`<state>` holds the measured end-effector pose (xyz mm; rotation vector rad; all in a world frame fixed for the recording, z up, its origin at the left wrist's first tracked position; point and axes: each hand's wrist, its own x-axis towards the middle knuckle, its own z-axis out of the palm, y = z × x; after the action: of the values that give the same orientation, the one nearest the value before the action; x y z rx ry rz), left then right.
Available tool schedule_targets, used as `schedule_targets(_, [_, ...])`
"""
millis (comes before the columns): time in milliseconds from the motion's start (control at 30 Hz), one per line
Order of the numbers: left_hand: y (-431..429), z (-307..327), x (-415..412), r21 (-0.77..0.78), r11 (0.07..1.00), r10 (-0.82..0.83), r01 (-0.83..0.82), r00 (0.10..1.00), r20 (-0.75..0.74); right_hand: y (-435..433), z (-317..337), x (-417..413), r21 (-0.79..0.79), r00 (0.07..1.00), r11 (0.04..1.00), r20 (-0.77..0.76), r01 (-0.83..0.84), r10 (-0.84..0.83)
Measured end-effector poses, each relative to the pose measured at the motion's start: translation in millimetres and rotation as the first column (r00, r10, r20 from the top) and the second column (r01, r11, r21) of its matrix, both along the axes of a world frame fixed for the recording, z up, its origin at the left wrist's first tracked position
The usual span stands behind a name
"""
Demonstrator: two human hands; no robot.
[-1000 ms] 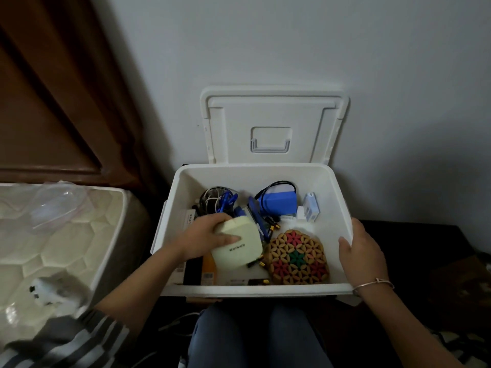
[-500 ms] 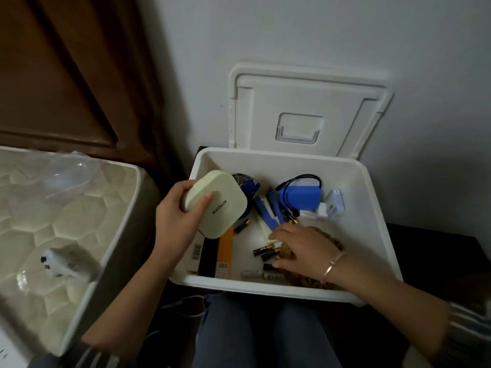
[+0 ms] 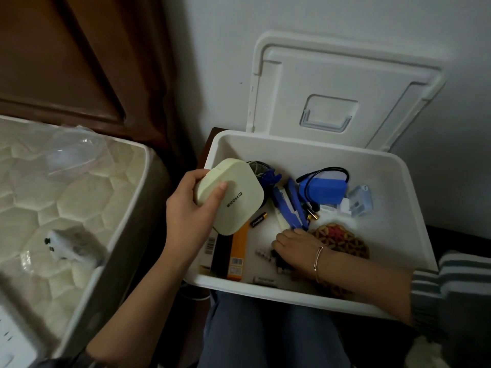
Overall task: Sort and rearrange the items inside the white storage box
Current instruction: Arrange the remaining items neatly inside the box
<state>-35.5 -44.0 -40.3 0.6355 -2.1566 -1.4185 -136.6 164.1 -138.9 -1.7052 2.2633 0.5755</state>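
Above the left rim of the white storage box (image 3: 305, 152), the left hand (image 3: 186, 219) grips the cream device (image 3: 233, 197), thumb laid across its top face and fingers wrapped under its edge. A second ago that device sat low inside the box under the same hand; now it is raised clear of the contents, over the box's left wall.

The right hand (image 3: 295, 245), which held the box's right rim a second ago, is now down on the box floor near the front. Its fingers are bent over the loose batteries (image 3: 265, 253) just beside the woven coaster (image 3: 342, 240); I cannot tell whether they pinch one or only touch them. A single battery (image 3: 259, 220) lies nearer the box's middle, beside the orange carton (image 3: 237, 251). The blue pack (image 3: 322, 191) sits toward the box's back wall.

Lifting the device has uncovered the left part of the floor. The batteries look like the next thing to be gathered, so the sorting seems to be at an early stage.
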Motion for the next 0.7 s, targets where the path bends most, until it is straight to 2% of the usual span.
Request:
schedule_targets(67, [0,0,0,0.0,1.0,-0.004,0.004,1.0,0.003,-1,-11,-3,0.048,0.996,0.999,0.089,0.007,-0.012])
schedule_targets(267, [0,-1,1,-0.004,1.0,-0.012,0.012,1.0,0.009,-9,-13,-7,0.1,0.984,0.995,0.177,-0.007,-0.011])
schedule_targets(533, [0,-1,1,-0.018,1.0,-0.015,0.015,1.0,0.025,-20,-9,3,0.112,0.987,0.989,0.143,-0.092,0.076])
schedule_targets(700, [0,-2,-1,-0.034,0.999,0.0,0.002,0.999,0.044,-25,-15,5,0.115,0.982,0.993,0.186,-0.033,0.012])
